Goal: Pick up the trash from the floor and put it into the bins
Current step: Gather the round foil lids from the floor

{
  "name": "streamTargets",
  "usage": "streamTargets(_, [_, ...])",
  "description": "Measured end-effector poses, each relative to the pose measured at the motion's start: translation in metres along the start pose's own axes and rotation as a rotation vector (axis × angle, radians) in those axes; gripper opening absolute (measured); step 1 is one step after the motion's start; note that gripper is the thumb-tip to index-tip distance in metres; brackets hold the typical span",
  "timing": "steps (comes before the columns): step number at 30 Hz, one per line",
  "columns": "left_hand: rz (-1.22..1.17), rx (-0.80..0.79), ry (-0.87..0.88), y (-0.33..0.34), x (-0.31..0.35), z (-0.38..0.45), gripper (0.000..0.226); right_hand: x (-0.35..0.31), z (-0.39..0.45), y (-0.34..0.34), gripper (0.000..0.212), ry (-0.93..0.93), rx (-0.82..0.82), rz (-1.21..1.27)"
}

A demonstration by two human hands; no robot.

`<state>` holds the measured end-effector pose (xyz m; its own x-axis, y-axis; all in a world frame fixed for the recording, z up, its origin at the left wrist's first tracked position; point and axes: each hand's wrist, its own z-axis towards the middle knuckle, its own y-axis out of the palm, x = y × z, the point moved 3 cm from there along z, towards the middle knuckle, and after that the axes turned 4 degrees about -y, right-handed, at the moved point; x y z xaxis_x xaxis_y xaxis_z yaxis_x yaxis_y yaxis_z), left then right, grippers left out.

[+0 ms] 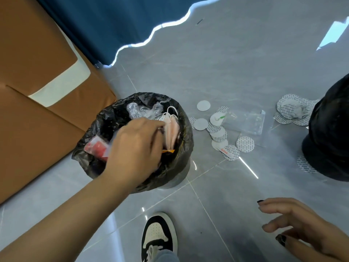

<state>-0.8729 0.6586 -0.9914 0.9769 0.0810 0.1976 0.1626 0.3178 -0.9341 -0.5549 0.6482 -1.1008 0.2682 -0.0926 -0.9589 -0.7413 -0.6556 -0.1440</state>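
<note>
A bin lined with a black bag (175, 167) stands on the grey tiled floor, holding clear plastic and a red packet (97, 148). My left hand (134, 148) hovers over its mouth and pinches a pink face mask (171, 130), which hangs inside the rim. My right hand (300, 224) floats low at the right with relaxed fingers, holding nothing. Right of the bin, several round white and patterned discs (219, 132) and a clear plastic bag (245, 121) lie on the floor. A second black-bagged bin (330, 137) is at the right edge, with more discs (290, 110) beside it.
A brown sofa (37, 91) fills the left side, close against the first bin. A blue curtain (113, 21) hangs behind it. My black and white shoe (158, 235) stands on the tiles in front of the bin.
</note>
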Motion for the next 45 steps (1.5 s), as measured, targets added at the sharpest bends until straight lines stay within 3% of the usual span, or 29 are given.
streamTargets(3, [0.032,-0.106,0.311,0.016,0.05,0.01,0.023,-0.012,0.003,-0.004,0.057,-0.001,-0.01,0.099])
streamTargets(5, [0.13,-0.199,0.518,0.04,0.076,0.012,0.016,-0.016,0.004,-0.005,0.058,0.025,-0.03,0.117])
streamTargets(7, [0.246,-0.463,0.607,0.077,0.096,0.007,0.013,-0.017,0.006,-0.006,0.065,0.064,-0.032,0.103])
streamTargets(10, [0.418,-0.926,0.369,0.151,0.1,0.005,0.03,-0.02,0.009,-0.008,0.055,0.111,-0.024,0.102])
streamTargets(12, [0.441,-1.033,0.198,0.196,0.097,0.011,0.043,-0.019,0.008,-0.011,0.046,0.14,-0.009,0.097])
streamTargets(17, [0.113,-0.865,-0.185,0.26,0.099,0.038,0.046,-0.013,0.0,-0.021,0.041,0.17,0.03,0.039])
streamTargets(21, [0.041,-0.758,-0.322,0.28,0.096,0.062,0.053,-0.007,-0.013,-0.039,0.048,0.183,-0.049,-0.113])
streamTargets(24, [0.044,-0.789,-0.425,0.296,0.082,0.073,0.067,0.003,-0.01,-0.055,0.045,0.221,-0.259,-0.325])
streamTargets(27, [0.103,-0.89,-0.41,0.312,0.074,0.076,0.09,0.016,0.01,-0.078,0.043,0.295,-0.285,-0.463])
streamTargets(29, [0.118,-0.907,-0.354,0.319,0.074,0.074,0.092,0.022,0.036,-0.086,0.048,0.328,-0.238,-0.573])
streamTargets(33, [0.123,-0.938,-0.258,0.332,0.074,0.064,0.076,0.034,0.109,-0.083,0.058,0.218,-0.06,-0.702])
streamTargets(38, [0.223,-0.919,-0.112,0.32,0.083,0.038,0.065,0.051,0.155,-0.119,0.054,0.382,0.206,-0.858])
streamTargets(42, [0.233,-0.539,0.026,0.293,0.087,0.035,0.041,0.08,0.16,-0.164,0.05,0.611,0.266,-0.947])
streamTargets(45, [0.039,-0.356,-0.205,0.285,0.06,0.052,0.031,0.097,0.168,-0.189,0.055,0.695,0.394,-0.934])
